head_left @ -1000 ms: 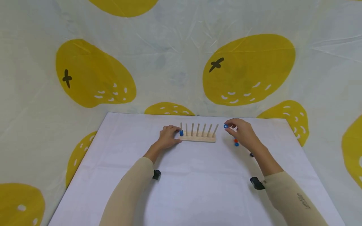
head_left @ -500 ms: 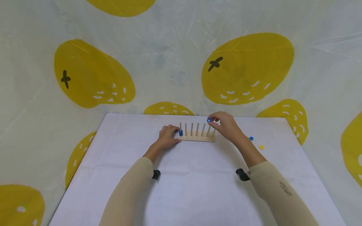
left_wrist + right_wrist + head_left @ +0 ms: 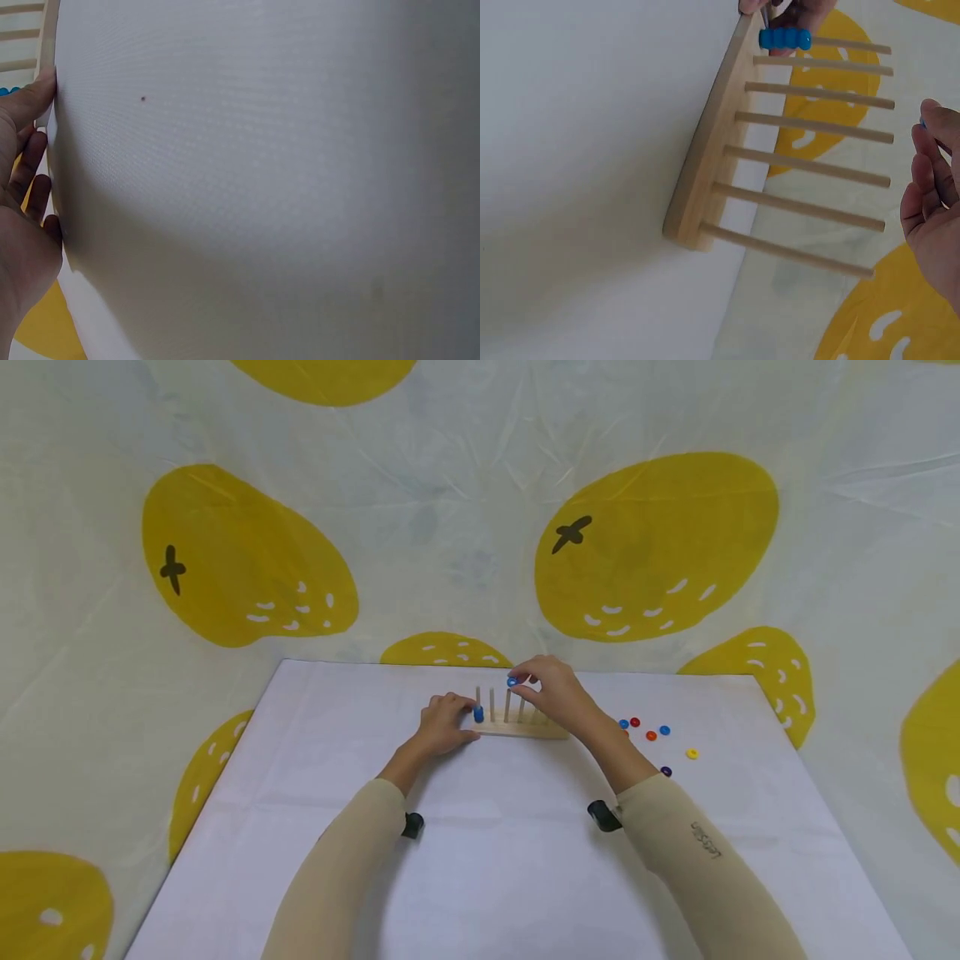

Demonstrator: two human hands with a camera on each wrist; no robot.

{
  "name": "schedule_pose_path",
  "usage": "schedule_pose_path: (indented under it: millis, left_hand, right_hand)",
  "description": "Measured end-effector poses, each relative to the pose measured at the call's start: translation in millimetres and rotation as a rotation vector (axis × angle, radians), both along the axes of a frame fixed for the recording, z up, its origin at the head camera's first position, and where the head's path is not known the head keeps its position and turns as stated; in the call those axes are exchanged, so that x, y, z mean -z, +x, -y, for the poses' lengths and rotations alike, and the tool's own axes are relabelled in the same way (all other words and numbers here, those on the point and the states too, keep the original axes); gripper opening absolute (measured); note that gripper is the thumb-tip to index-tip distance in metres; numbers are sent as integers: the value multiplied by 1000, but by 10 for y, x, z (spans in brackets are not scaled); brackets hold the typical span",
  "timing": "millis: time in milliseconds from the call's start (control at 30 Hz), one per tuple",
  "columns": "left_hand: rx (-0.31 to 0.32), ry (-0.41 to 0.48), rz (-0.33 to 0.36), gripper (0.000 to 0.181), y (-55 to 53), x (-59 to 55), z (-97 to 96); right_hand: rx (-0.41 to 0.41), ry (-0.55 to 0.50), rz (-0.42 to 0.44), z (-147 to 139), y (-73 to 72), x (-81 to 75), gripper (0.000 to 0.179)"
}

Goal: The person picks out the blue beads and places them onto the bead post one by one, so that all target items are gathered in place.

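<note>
A wooden peg board [image 3: 525, 731] with a row of upright pegs stands at the far middle of the table. Several blue rings [image 3: 784, 39] are stacked on its leftmost peg; the other pegs in the right wrist view are bare. My left hand [image 3: 444, 724] holds the board's left end, thumb at the front and fingers behind. Between thumb and fingertips, my right hand [image 3: 555, 692] pinches a blue ring [image 3: 512, 682] above the peg tops, over the third peg from the left in the head view. In the right wrist view, only a sliver of that ring shows.
Right of the board lie several loose rings: a red ring [image 3: 635, 722], an orange-red ring [image 3: 651, 736], blue ones, a yellow ring [image 3: 692, 754] and a dark purple ring [image 3: 666, 771]. My right forearm partly covers this group. A fruit-patterned cloth [image 3: 465, 543] hangs behind the table.
My right hand has carried the blue ring leftward from right of the board to over its pegs, uncovering the loose rings. The left hand stays at the board's left end.
</note>
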State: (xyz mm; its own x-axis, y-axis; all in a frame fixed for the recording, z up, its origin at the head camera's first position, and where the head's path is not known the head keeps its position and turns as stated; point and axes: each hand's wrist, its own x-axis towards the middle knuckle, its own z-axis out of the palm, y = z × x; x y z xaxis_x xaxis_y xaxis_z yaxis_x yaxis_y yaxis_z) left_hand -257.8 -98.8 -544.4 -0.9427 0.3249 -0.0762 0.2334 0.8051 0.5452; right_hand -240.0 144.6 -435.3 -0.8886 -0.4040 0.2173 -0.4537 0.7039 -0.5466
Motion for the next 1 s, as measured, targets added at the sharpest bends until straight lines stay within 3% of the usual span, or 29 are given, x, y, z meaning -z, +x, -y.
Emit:
schedule_pose_path:
  millis: [600, 1000]
  left_hand:
    - [8, 1, -2, 58, -19, 10, 13]
    - [1, -9, 12, 59, -24, 14, 12]
  right_hand:
    - [-47, -5, 11, 409, -140, 87, 20]
    - [-81, -6, 23, 517, -152, 114, 20]
